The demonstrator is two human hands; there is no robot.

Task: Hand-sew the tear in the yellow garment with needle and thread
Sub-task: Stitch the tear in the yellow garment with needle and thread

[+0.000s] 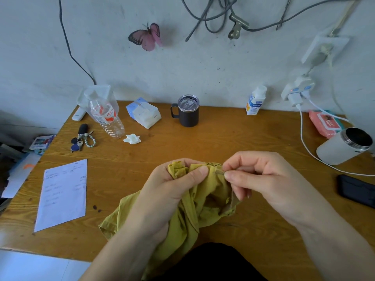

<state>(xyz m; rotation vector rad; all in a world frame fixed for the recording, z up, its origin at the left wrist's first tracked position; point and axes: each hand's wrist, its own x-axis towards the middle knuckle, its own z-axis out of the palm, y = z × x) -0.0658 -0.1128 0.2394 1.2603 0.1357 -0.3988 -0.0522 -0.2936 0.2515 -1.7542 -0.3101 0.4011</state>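
The yellow garment hangs bunched over the near edge of the wooden table. My left hand grips a gathered fold of it, thumb pressed on top of the cloth. My right hand pinches a thin needle between thumb and forefinger, its tip at the cloth's upper edge right beside my left thumb. The thread is too fine to make out. The tear itself is hidden in the folds.
A sheet of paper lies to the left. At the back stand a plastic bottle, tissue pack, dark mug and small white bottle. A white jar, cable and black phone sit right.
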